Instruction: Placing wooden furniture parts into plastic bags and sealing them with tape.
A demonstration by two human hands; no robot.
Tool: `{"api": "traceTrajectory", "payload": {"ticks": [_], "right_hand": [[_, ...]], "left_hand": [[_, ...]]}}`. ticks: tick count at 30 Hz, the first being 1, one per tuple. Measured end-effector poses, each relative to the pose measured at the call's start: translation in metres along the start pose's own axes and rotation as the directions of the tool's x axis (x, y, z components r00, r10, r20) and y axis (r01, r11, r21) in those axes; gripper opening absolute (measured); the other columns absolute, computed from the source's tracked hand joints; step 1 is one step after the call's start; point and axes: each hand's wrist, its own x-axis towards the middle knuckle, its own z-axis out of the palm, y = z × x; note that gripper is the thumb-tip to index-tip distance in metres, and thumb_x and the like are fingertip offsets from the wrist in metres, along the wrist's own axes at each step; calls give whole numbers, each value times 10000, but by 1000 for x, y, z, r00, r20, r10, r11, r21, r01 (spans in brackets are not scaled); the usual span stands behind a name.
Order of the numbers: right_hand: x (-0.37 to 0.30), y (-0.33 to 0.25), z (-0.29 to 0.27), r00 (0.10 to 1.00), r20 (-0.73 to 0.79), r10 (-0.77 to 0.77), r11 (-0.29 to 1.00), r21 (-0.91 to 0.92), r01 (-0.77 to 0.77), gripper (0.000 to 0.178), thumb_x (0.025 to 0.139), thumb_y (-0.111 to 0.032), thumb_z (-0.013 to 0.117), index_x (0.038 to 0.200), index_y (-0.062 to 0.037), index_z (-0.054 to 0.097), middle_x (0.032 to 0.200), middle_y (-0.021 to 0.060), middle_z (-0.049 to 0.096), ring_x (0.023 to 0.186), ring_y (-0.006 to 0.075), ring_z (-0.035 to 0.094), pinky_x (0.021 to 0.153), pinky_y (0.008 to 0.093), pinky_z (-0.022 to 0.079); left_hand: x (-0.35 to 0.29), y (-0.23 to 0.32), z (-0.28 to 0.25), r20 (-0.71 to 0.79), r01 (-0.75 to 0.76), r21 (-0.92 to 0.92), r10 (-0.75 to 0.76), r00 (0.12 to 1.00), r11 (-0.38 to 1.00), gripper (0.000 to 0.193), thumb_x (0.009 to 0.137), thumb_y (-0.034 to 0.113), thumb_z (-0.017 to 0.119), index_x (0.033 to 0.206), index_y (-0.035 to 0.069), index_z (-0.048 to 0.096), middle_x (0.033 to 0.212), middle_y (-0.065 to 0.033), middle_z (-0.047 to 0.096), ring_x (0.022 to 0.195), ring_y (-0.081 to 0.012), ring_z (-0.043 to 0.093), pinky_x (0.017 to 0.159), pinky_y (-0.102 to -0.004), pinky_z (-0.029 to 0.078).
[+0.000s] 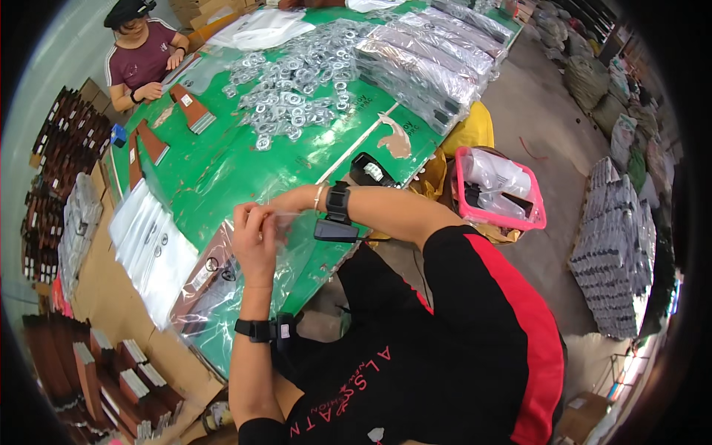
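Note:
Close together over the near edge of the green table, my hands work on a clear plastic bag point(297, 256). A long brown slat point(211, 274) lies inside the bag, pointing down to the left. My left hand point(256, 245) is closed, its bent fingers pinching the bag near its upper end. Coming in from the right, my right hand point(293, 200) meets the left one and is closed on the bag too; its fingertips are partly hidden behind my left hand. Left of the bag lies a pile of white plastic bags point(152, 241).
Many small clear packets with grey rings point(297, 89) cover the green table point(222, 174). Wrapped bundles point(430, 59) lie at the far right, loose brown slats point(194, 110) at the left. A co-worker point(141, 55) stands far left. A pink basket point(540, 200) stands on the right.

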Motion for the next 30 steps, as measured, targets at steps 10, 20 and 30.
{"api": "traceTrajectory", "payload": {"ticks": [10, 20, 30], "right_hand": [[-5, 8, 17, 994, -7, -108, 882, 461, 99, 294, 965, -186, 628, 1208, -22, 659, 1174, 87, 702, 1075, 179, 641, 913, 311, 524], [-37, -2, -10, 968, -93, -235, 778, 578, 245, 446, 1005, -264, 599, 1339, 29, 566, 1279, 164, 650, 1163, 317, 659, 971, 405, 553], [-81, -23, 27, 648, -721, 245, 866, 463, 188, 420, 1011, -279, 577, 1305, 20, 568, 1051, 126, 720, 925, 210, 719, 774, 325, 567]], "left_hand": [[0, 19, -4, 19, 24, -84, -23, 1000, 996, 137, 881, 10, 651, 1006, 52, 685, 1096, -114, 625, 932, -292, 662, 774, -364, 531], [-76, -17, -44, 115, 72, 0, -72, 991, 997, 230, 885, -32, 633, 1100, 30, 684, 1189, -144, 642, 1070, -319, 629, 920, -387, 488], [-92, -39, -15, 271, 82, 241, -148, 951, 967, 530, 851, 55, 654, 1373, 123, 589, 1462, -72, 514, 1266, -282, 511, 1045, -438, 378]]}}
